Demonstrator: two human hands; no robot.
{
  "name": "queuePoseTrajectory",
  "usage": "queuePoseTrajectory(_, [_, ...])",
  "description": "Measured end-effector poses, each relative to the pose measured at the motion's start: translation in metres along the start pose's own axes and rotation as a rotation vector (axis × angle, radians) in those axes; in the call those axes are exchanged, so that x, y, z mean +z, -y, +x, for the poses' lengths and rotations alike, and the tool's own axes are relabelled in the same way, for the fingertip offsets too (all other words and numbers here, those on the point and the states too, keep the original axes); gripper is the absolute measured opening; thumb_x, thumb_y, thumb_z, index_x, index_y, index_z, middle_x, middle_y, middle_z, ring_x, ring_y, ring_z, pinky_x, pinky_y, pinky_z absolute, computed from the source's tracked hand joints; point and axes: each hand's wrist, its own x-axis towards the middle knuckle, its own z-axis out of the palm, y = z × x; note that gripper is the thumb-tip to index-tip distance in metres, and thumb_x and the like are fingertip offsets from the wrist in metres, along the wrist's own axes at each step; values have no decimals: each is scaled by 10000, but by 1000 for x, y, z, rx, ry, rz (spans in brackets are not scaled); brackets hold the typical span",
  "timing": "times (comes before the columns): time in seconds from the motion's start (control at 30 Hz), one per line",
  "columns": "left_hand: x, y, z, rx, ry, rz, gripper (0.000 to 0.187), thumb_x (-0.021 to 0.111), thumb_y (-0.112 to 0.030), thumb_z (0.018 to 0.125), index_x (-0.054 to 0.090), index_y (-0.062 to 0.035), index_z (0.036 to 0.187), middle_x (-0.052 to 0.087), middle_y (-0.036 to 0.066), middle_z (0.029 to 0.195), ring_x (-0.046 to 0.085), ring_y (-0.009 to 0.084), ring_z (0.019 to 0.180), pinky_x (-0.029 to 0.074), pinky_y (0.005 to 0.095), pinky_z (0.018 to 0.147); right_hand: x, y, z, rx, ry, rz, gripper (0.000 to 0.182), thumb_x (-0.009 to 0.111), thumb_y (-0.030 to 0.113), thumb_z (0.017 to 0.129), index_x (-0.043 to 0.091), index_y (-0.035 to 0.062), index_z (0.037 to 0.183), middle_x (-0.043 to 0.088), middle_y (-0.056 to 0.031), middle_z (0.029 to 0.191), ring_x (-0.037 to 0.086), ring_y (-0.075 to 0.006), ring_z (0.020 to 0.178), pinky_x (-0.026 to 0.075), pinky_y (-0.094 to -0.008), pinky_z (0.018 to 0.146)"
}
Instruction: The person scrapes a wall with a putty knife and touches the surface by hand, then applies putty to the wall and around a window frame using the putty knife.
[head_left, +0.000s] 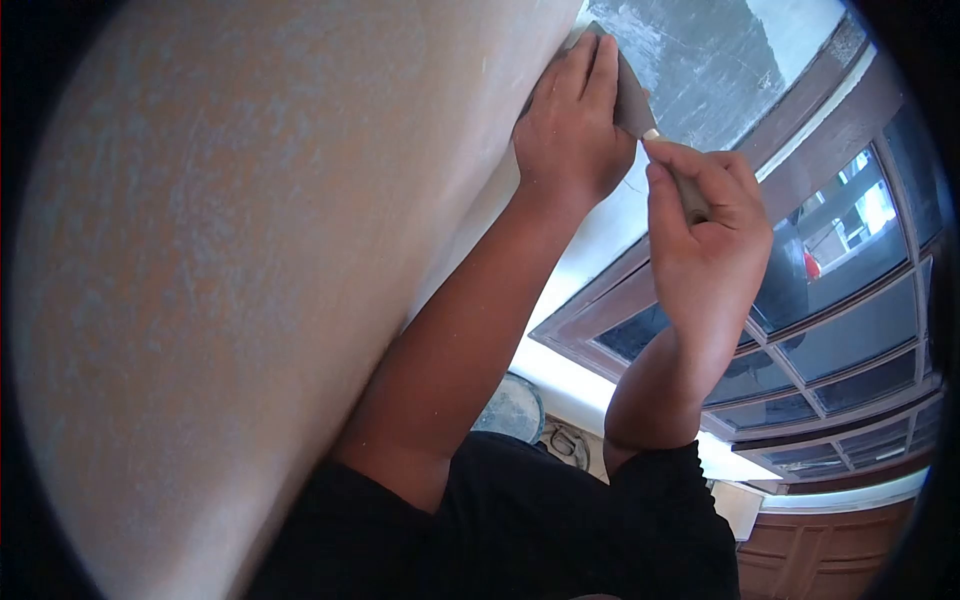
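Observation:
A trowel has its grey blade (631, 103) against the wall corner at the top of the view. My left hand (575, 125) lies over the blade, its fingers stretched along the front face; a bit of skin beyond the blade's right edge looks like the thumb tip. To the right and slightly lower, my right hand (710, 235) is closed round the trowel's handle (690, 195), thumb and fingers wrapped on it. Beside the blade, the wall carries a darker grey patch of plaster (690, 70). The blade's far edge is partly hidden by my left hand.
A large wall surface (230, 250) with a mottled tan coating fills the left side, close to my left arm. At right is a brown-framed window (850, 340) with glass panes. Low behind my arms stands a round bucket-like container (510, 408). Brown wooden panels (825, 555) show at bottom right.

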Motion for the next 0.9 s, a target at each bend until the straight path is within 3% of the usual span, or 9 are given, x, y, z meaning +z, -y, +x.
queuePoseTrajectory(0.03, [0,0,-1,3,3,-5,552,701,-340,895,585,-50,1350,575,132,1392,574,337,1233,495,417,998,1,-1,0,4,-4,-4,144,721,-4,798,770,48,922,601,-109,757,606,-215,647,467,-313,588])
queuePoseTrajectory(0.1, [-2,0,0,5,39,23,581,663,-166,833,537,-79,1393,542,141,1421,551,343,1276,526,446,983,3,-4,0,11,-32,-9,146,726,6,802,771,61,929,602,-106,757,612,-207,660,480,-309,613])
queuePoseTrajectory(0.2, [-5,-2,-1,-4,44,19,580,693,-225,868,535,-64,1402,571,134,1392,563,345,1247,486,418,1021,0,-4,-2,33,-8,2,152,727,12,802,771,70,935,610,-101,764,619,-203,673,489,-309,633])
queuePoseTrajectory(0.3, [-7,-2,1,4,76,39,609,693,-172,838,526,-70,1414,553,145,1407,556,354,1254,486,427,1025,2,-6,0,77,-27,12,159,730,14,802,768,72,945,621,-91,778,624,-196,683,493,-303,643])
queuePoseTrajectory(0.53, [-10,-2,3,30,70,43,648,717,-192,825,513,-54,1424,526,165,1430,545,358,1272,484,435,1024,6,-20,2,45,-88,73,134,728,8,804,752,63,923,651,-92,810,646,-192,724,504,-298,675])
queuePoseTrajectory(0.63, [-12,-3,-2,40,105,16,633,731,-248,848,527,-41,1409,541,177,1413,551,361,1267,480,435,1026,3,-18,-1,197,-66,144,123,725,6,804,744,63,911,660,-97,817,656,-202,748,507,-309,689])
queuePoseTrajectory(0.73, [-7,-3,3,11,49,-2,635,740,-280,855,532,-35,1403,548,184,1403,558,363,1257,477,434,1026,5,-8,0,36,-80,60,123,723,7,805,740,63,914,661,-97,821,659,-209,763,509,-314,701])
queuePoseTrajectory(0.8, [-8,-2,1,33,53,19,639,737,-279,854,529,-32,1404,548,190,1399,561,359,1251,473,430,1031,3,-11,2,103,-46,22,86,742,17,846,728,37,928,664,-36,865,605,-105,809,477,-253,724])
queuePoseTrajectory(0.9, [-7,-1,0,29,60,3,677,751,-300,833,521,-38,1413,529,186,1420,550,369,1259,469,434,1036,1,-16,-1,-15,-42,7,90,744,31,857,726,36,945,661,-24,837,590,-85,776,467,-239,692])
